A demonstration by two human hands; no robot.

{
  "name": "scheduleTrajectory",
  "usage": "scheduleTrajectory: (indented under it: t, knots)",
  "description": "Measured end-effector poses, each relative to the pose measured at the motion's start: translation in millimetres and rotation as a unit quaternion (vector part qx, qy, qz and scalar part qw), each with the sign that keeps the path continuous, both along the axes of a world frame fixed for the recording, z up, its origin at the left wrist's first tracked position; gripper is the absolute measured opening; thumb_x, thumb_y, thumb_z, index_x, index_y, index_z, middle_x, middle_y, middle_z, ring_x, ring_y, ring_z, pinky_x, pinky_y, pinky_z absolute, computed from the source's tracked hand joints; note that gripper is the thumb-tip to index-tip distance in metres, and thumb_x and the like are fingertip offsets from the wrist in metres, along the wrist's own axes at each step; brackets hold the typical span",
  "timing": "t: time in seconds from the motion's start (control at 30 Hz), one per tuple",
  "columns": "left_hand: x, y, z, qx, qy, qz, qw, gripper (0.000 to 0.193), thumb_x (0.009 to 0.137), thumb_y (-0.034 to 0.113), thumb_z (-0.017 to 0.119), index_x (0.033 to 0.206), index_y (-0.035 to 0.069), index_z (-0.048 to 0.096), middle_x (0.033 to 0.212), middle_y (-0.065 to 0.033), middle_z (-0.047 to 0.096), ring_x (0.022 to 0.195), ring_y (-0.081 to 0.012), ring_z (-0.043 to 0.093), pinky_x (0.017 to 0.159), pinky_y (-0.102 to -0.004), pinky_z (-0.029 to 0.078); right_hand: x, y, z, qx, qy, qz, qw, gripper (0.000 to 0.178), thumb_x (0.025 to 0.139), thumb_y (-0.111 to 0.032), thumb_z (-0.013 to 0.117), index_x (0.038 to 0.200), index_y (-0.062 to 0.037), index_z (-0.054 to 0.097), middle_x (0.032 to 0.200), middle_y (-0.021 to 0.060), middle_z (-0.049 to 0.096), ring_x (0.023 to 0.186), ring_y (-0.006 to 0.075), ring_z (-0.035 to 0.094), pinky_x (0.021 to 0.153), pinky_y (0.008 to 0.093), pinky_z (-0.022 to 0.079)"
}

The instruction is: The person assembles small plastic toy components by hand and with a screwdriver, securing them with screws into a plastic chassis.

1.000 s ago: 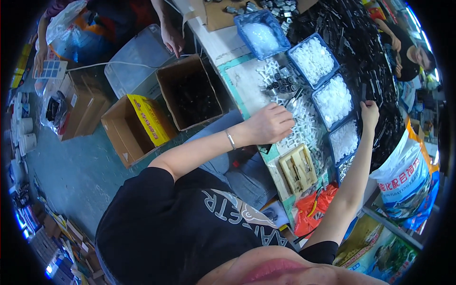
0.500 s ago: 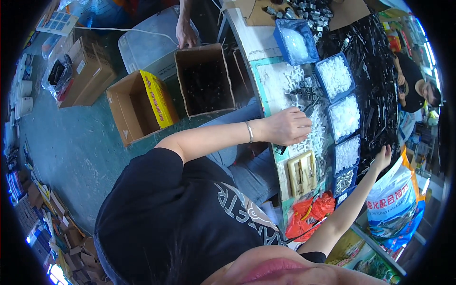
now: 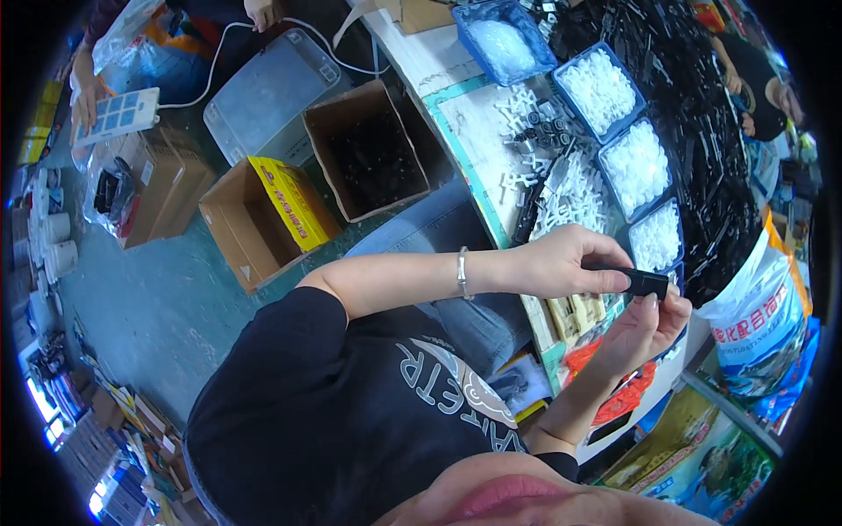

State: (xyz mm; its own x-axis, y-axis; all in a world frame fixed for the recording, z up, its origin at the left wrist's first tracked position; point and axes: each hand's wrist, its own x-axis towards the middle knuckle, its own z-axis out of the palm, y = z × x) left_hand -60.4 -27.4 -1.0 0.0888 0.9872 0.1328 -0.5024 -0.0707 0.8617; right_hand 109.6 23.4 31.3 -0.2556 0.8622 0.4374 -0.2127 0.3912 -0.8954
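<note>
My left hand (image 3: 566,263), with a bangle at the wrist, pinches a small black rectangular plastic piece (image 3: 649,283) between thumb and fingers. My right hand (image 3: 645,331) meets it from below, its fingertips closed on the same piece. Whether the piece is one part or two joined parts I cannot tell. Beneath the hands is a cream-coloured block (image 3: 574,317), partly hidden. Loose white plastic pieces (image 3: 574,197) are scattered beyond my left hand, with a black strip (image 3: 529,210) lying beside them.
Blue trays of white pieces (image 3: 599,92) line the table beside a large pile of black parts (image 3: 693,131). A red plastic bag (image 3: 627,394) lies near my right forearm. Open cartons (image 3: 254,232) stand on the floor at left. Another person's hand (image 3: 85,110) touches a white panel (image 3: 118,116).
My left hand has left the white pieces and my right hand the black pile; both now meet on the black piece. The view has shifted. Another person's hand has left the dark-filled carton.
</note>
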Motion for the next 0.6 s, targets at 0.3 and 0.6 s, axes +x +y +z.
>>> scheduleTrajectory:
  t: [0.3,0.6]
  knots:
    - [4.6,-21.6,-12.8,0.275,0.297,0.155,0.901,0.025,0.076,0.017,0.074,0.094,0.002,0.064,0.079,-0.0103,0.063,0.072,-0.0237,0.062,0.063,-0.0303,0.048,43.4,-48.2,-23.3,-0.270,0.066,0.153,0.948,0.044,0.077,-0.007,0.072,0.114,0.0033,0.051,0.107,0.0116,0.051,0.094,0.0179,0.055,0.086,0.0302,0.045]
    - [43.4,-30.3,-17.9,0.186,0.311,0.103,0.926,0.040,0.085,0.020,0.064,0.119,0.002,0.054,0.121,-0.0174,0.056,0.110,-0.0326,0.055,0.092,-0.0395,0.045,45.7,-74.2,1.0,0.011,-0.201,-0.180,0.963,0.030,0.080,-0.001,0.067,0.106,0.0030,0.052,0.106,0.0155,0.055,0.097,0.0234,0.057,0.084,0.0329,0.047]
